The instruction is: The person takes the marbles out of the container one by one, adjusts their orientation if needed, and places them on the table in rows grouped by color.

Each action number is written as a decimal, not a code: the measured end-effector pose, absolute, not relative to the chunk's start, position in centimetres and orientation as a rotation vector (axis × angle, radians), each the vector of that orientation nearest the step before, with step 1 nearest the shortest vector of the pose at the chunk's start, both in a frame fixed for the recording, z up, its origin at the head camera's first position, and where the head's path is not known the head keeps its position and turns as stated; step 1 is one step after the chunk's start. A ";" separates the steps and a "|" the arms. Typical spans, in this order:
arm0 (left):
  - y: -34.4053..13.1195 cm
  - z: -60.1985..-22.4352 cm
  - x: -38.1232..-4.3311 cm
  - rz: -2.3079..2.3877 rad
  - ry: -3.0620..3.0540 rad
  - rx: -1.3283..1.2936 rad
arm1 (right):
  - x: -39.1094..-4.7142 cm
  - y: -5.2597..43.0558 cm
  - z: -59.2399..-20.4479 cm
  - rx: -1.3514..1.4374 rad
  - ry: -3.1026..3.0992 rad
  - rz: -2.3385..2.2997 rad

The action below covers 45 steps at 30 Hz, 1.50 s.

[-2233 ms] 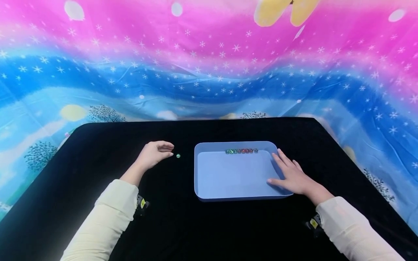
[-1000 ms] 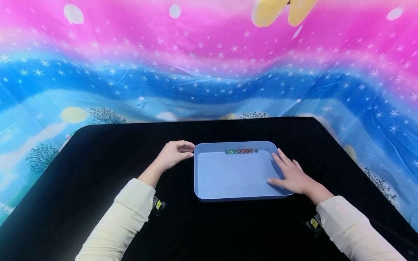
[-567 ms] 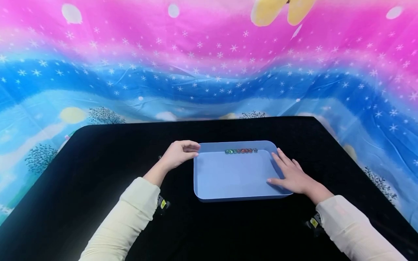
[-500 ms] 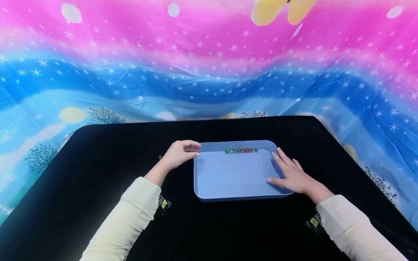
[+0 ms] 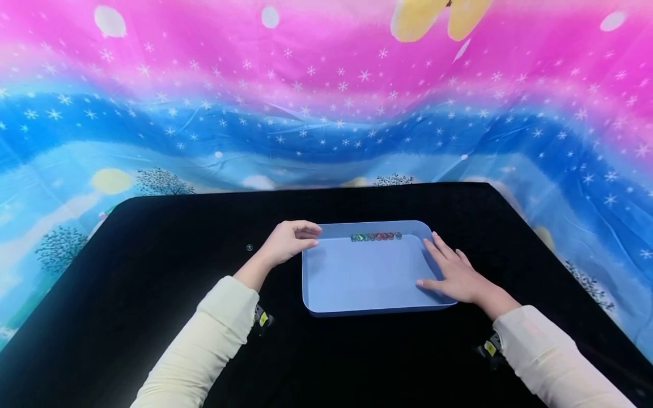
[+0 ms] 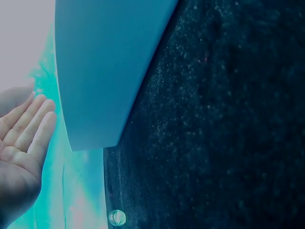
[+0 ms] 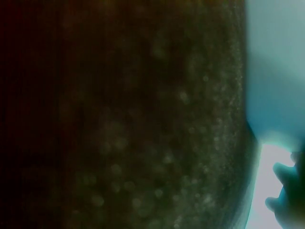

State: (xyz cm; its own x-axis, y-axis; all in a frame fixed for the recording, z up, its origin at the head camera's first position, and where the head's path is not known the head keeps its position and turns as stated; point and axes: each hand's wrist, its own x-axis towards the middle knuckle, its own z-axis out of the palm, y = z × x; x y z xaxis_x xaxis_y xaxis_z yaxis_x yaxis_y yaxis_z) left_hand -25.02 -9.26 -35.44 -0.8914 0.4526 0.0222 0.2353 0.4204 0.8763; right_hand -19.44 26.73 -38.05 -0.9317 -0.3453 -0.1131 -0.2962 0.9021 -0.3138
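Observation:
A light blue tray (image 5: pixel 364 272) lies on the black-covered table. Several green, reddish and clear marbles (image 5: pixel 376 237) line up along its back wall. My left hand (image 5: pixel 288 242) reaches over the tray's back left corner, fingers nearly straight and thumb apart. In the left wrist view its palm (image 6: pixel 19 167) faces the camera beside the tray's wall, and no marble shows in it. My right hand (image 5: pixel 454 271) rests spread on the tray's right edge, thumb inside the rim. In the right wrist view only dark fingers (image 7: pixel 283 176) appear past the tray's wall.
A single marble (image 5: pixel 249 247) lies on the black tablecloth (image 5: pixel 168 249), left of my left hand. A pink and blue printed curtain (image 5: pixel 326 119) hangs behind the table's back edge. Small wrist cameras (image 5: pixel 491 347) sit at the cuffs.
My left hand has moved right, from beside a green marble to over the tray's corner. That marble's former spot is behind the hand; another marble now shows farther left. The right hand stays.

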 end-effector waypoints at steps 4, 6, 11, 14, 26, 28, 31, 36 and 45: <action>-9.0 -35.6 -25.2 1.467 2.459 0.608 | -19.4 26.7 -38.1 -0.491 2.899 -0.442; -8.8 -35.7 -25.3 1.467 2.457 0.625 | -19.4 26.7 -38.1 -0.492 2.898 -0.446; -8.5 -35.7 -25.5 1.471 2.453 0.632 | -19.5 26.7 -38.1 -0.491 2.898 -0.452; -8.2 -35.8 -25.7 1.477 2.452 0.638 | -19.5 26.8 -38.2 -0.491 2.900 -0.449; -7.1 -36.1 -26.1 1.457 2.439 0.631 | -19.5 26.8 -38.1 -0.490 2.903 -0.448; -6.9 -36.3 -26.2 1.442 2.445 0.638 | -19.5 26.7 -38.2 -0.490 2.905 -0.444; -6.7 -36.6 -26.3 1.432 2.448 0.654 | -19.5 26.8 -38.2 -0.490 2.906 -0.443; -6.2 -37.0 -26.7 1.433 2.430 0.664 | -19.5 26.8 -38.4 -0.493 2.908 -0.449; -5.4 -37.1 -27.2 1.364 2.455 0.677 | -19.5 26.9 -38.5 -0.494 2.912 -0.448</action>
